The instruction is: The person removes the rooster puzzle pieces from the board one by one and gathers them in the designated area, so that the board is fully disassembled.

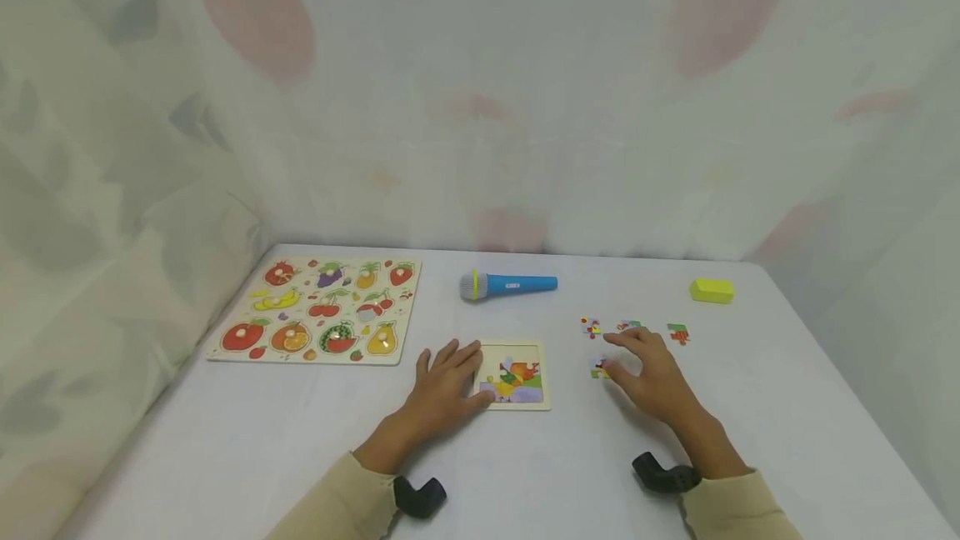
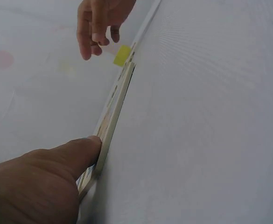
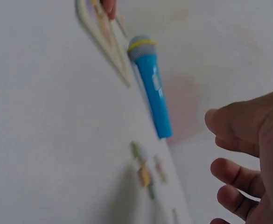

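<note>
A small square wooden jigsaw tray [image 1: 546, 373] lies in the middle of the table, its lower part filled with coloured pieces and its upper part bare. My left hand [image 1: 442, 394] rests at its left side, the fingers spread and the thumb [image 2: 87, 149] on the tray's edge. To the right, my right hand [image 1: 651, 377] hovers above the table with thumb and fingers apart and nothing between them. Just left of its thumb lies one jigsaw piece [image 1: 597, 367]. Further back are another piece [image 1: 591, 327], one partly hidden piece [image 1: 627, 325] and a reddish-green piece [image 1: 678, 332].
A fruit puzzle board [image 1: 348, 273] covers the table's back left. A blue toy microphone [image 1: 517, 284] with a grey head lies behind the tray. At the back right sits a yellow block [image 1: 712, 291]. Patterned curtains [image 1: 480, 107] stand behind the table and at its sides.
</note>
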Tool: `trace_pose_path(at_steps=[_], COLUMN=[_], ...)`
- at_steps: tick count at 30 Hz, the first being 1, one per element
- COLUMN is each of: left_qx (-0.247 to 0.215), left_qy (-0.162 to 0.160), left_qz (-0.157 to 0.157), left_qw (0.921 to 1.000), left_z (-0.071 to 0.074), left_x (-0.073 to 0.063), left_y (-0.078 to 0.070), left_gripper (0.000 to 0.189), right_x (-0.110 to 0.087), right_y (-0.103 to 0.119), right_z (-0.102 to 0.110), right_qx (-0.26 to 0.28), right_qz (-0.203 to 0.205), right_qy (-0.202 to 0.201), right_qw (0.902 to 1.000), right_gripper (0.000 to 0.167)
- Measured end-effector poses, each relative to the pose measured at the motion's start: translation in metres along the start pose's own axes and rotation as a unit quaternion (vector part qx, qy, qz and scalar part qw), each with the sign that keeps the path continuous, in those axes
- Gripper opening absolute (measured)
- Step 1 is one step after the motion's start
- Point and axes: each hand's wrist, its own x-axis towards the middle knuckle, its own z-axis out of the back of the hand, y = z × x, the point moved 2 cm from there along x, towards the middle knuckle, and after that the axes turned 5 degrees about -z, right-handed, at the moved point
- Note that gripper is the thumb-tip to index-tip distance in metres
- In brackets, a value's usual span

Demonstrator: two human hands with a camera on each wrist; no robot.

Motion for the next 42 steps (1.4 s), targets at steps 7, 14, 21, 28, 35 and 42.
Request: trace_pose_path(at_steps=[7, 14, 21, 28, 35, 42], left_qx=[-0.002, 0.000, -0.006, -0.007, 0.000, -0.001], left_qy=[-0.002, 0.001, 0.001, 0.003, 0.003, 0.000], left_qz=[-0.001, 0.002, 0.003, 0.003, 0.003, -0.001], left_qw=[1.0000, 1.0000, 1.0000, 1.0000, 1.0000, 1.0000], left_z=[0.001, -0.001, 0.000, -0.001, -0.002, 0.000], left_x=[0.000, 0.000, 0.000, 0.000, 0.000, 0.000], left_y=[-0.001, 0.000, 0.001, 0.001, 0.002, 0.000], left_gripper=[0.069, 0.069, 0.068, 0.069, 0.070, 0.069], right_x=[0.004, 0.011, 0.021, 0.029, 0.035, 0.039], right_y=[0.027, 0.056, 0.080, 0.100, 0.112, 0.109], right_z=[0.013, 0.019, 0.014, 0.001, -0.016, -0.034], right_qx=[0.011, 0.014, 0.017, 0.036, 0.042, 0.057], right_qz=[0.025, 0.040, 0.038, 0.052, 0.063, 0.082], right_qy=[-0.022, -0.026, -0.021, -0.014, 0.000, 0.014], right_qw=[0.9994, 0.9987, 0.9989, 0.9979, 0.9971, 0.9949], right_gripper=[0.041, 0.043, 0.044, 0.045, 0.046, 0.046])
